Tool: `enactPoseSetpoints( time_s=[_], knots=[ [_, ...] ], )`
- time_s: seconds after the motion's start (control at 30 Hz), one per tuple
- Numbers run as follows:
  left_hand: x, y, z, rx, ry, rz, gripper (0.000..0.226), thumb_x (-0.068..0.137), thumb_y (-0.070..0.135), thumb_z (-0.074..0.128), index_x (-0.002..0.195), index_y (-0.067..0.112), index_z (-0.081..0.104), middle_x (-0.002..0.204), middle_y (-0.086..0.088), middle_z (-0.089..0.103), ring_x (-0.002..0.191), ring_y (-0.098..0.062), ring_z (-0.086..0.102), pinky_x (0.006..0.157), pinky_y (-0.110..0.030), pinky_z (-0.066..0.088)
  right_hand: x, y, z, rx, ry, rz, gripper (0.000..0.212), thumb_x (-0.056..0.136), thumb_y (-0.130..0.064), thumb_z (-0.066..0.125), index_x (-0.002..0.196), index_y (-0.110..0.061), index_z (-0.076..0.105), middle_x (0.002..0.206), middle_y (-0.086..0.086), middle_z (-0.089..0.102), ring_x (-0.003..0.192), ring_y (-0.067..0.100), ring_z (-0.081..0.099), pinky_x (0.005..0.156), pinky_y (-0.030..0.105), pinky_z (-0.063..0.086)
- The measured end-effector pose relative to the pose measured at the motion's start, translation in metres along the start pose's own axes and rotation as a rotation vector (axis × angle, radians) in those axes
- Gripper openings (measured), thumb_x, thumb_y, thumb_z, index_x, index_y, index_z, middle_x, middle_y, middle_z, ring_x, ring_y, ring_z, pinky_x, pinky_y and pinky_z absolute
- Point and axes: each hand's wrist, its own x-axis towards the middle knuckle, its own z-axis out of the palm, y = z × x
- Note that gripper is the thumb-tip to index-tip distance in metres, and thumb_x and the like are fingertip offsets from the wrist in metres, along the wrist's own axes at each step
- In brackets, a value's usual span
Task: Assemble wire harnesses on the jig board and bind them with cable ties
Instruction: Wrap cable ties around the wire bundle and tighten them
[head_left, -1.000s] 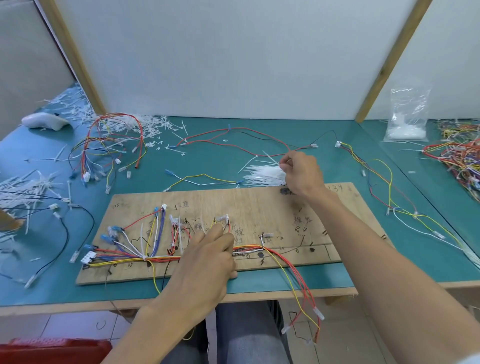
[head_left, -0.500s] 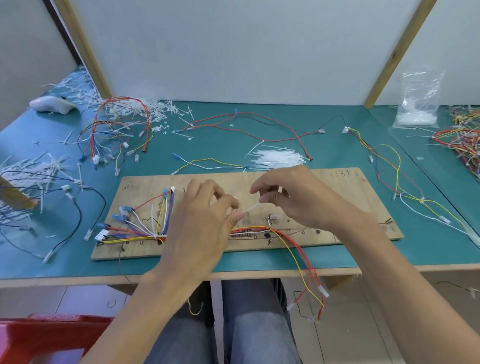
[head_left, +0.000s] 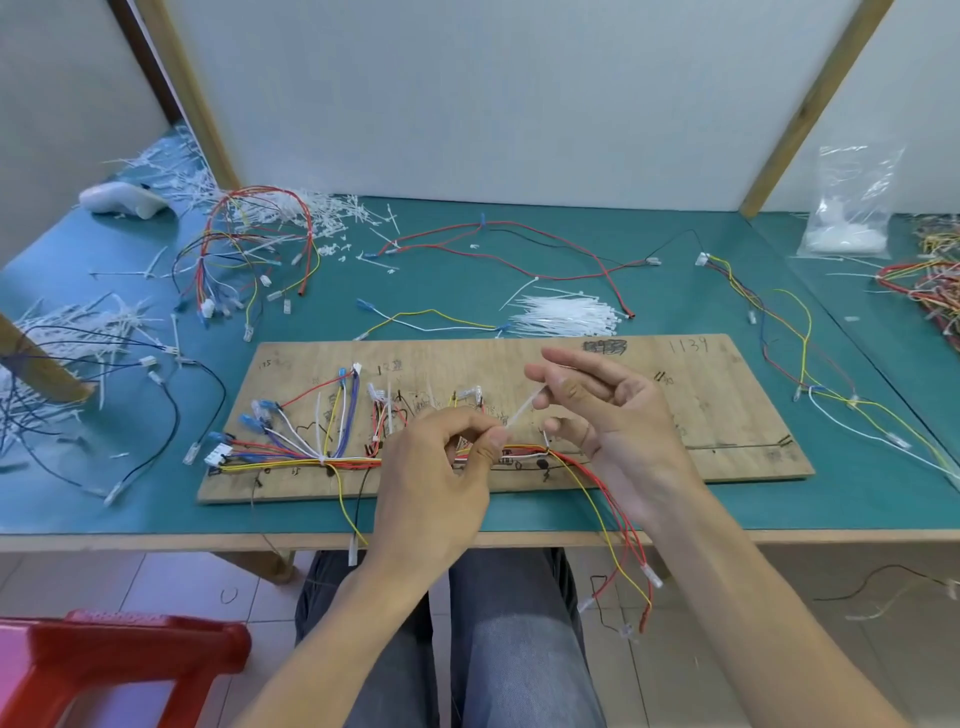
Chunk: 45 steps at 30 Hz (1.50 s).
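Note:
A wooden jig board (head_left: 727, 415) lies on the green table, with a harness of red, yellow, white and blue wires (head_left: 311, 452) routed along its front edge. A white cable tie (head_left: 522, 410) slants above the board's middle. My left hand (head_left: 441, 467) pinches its lower end between thumb and forefinger. My right hand (head_left: 608, 415) pinches its upper end, the other fingers spread. A loose pile of white cable ties (head_left: 566, 317) lies just behind the board.
Loose wire bundles lie at the back left (head_left: 249, 249), back middle (head_left: 519, 249) and right (head_left: 779, 332). Cut tie scraps (head_left: 62, 332) cover the left side. A plastic bag (head_left: 847, 208) stands at the back right. A red stool (head_left: 119, 660) is by my knees.
My right hand took a tie from the pile and brought it over the board. My left hand lifted off the harness and now pinches the tie's lower end.

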Motion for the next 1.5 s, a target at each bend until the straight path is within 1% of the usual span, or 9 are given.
enactPoseSetpoints(
  time_s=[0.47, 0.6, 0.7, 0.8, 1.0, 1.13, 1.33, 1.4, 1.5],
  knots=[
    [-0.002, -0.004, 0.009, -0.162, -0.241, -0.146, 0.028, 0.102, 0.019, 0.067, 0.077, 0.029, 0.073, 0.067, 0.018, 0.066, 0.061, -0.001, 0.045, 0.062, -0.014, 0.037, -0.011, -0.002, -0.005, -0.036, -0.216, -0.079, 0.024, 0.095, -0.014, 0.066, 0.114, -0.005, 0.078, 0.099, 0.017, 0.067, 0.083, 0.024, 0.061, 0.058, 0.033, 0.057],
    [-0.002, -0.002, 0.007, -0.157, -0.250, -0.138, 0.026, 0.103, 0.020, 0.066, 0.079, 0.030, 0.073, 0.069, 0.017, 0.067, 0.062, -0.004, 0.047, 0.061, -0.014, 0.038, -0.009, -0.001, -0.002, -0.086, -0.172, -0.147, 0.012, 0.093, -0.014, 0.071, 0.100, -0.008, 0.079, 0.086, 0.017, 0.063, 0.075, 0.025, 0.059, 0.048, 0.032, 0.053],
    [-0.004, 0.000, 0.005, -0.139, -0.250, -0.097, 0.025, 0.104, 0.023, 0.064, 0.084, 0.033, 0.074, 0.073, 0.017, 0.069, 0.074, -0.007, 0.062, 0.069, -0.012, 0.043, -0.007, 0.002, 0.000, -0.111, -0.075, -0.202, 0.006, 0.094, -0.012, 0.072, 0.095, -0.010, 0.077, 0.079, 0.014, 0.063, 0.069, 0.023, 0.058, 0.046, 0.030, 0.050],
    [-0.005, 0.001, 0.007, -0.139, -0.241, -0.065, 0.025, 0.105, 0.021, 0.062, 0.087, 0.032, 0.076, 0.076, 0.017, 0.070, 0.083, -0.006, 0.067, 0.073, -0.014, 0.047, -0.005, 0.005, -0.001, -0.111, -0.023, -0.206, 0.005, 0.091, -0.016, 0.076, 0.093, -0.012, 0.078, 0.077, 0.011, 0.063, 0.067, 0.022, 0.057, 0.047, 0.029, 0.049],
    [-0.001, -0.002, 0.015, -0.128, -0.179, -0.047, 0.025, 0.105, 0.020, 0.062, 0.086, 0.031, 0.073, 0.077, 0.015, 0.070, 0.080, -0.008, 0.067, 0.068, -0.019, 0.046, -0.004, 0.010, -0.008, -0.199, -0.068, -0.082, 0.027, 0.093, -0.027, 0.077, 0.097, -0.001, 0.078, 0.088, 0.008, 0.072, 0.069, 0.028, 0.055, 0.057, 0.033, 0.051],
    [0.001, 0.002, 0.023, -0.146, -0.154, -0.049, 0.020, 0.105, 0.023, 0.062, 0.091, 0.029, 0.076, 0.080, 0.015, 0.073, 0.084, -0.007, 0.071, 0.071, -0.016, 0.046, -0.004, 0.013, -0.017, -0.251, -0.087, -0.114, 0.020, 0.096, -0.024, 0.073, 0.097, -0.006, 0.080, 0.084, 0.009, 0.072, 0.071, 0.027, 0.057, 0.063, 0.031, 0.053],
    [-0.011, -0.004, 0.026, 0.447, -0.060, 0.318, 0.013, 0.101, 0.029, 0.065, 0.102, 0.023, 0.076, 0.094, 0.011, 0.072, 0.094, -0.018, 0.053, 0.081, -0.037, 0.048, 0.018, 0.019, -0.029, -0.617, 0.122, -0.279, 0.017, 0.099, -0.031, 0.073, 0.087, -0.021, 0.079, 0.084, -0.002, 0.075, 0.068, 0.007, 0.061, 0.064, 0.033, 0.051],
    [-0.018, -0.011, 0.028, 0.584, -0.113, 0.428, 0.008, 0.098, 0.021, 0.069, 0.097, 0.021, 0.077, 0.094, 0.010, 0.072, 0.094, -0.021, 0.054, 0.079, -0.038, 0.047, 0.027, 0.023, -0.031, -0.749, 0.148, -0.327, 0.018, 0.099, -0.031, 0.073, 0.084, -0.022, 0.077, 0.081, -0.007, 0.074, 0.067, 0.008, 0.060, 0.061, 0.030, 0.046],
    [-0.025, -0.020, 0.029, 0.695, -0.146, 0.505, 0.012, 0.088, 0.011, 0.076, 0.095, 0.020, 0.076, 0.099, 0.010, 0.074, 0.096, -0.022, 0.056, 0.077, -0.034, 0.041, 0.036, 0.033, -0.033, -0.877, 0.085, -0.333, 0.016, 0.099, -0.030, 0.073, 0.088, -0.020, 0.078, 0.081, -0.008, 0.073, 0.070, 0.017, 0.061, 0.060, 0.039, 0.048]
  ],
)
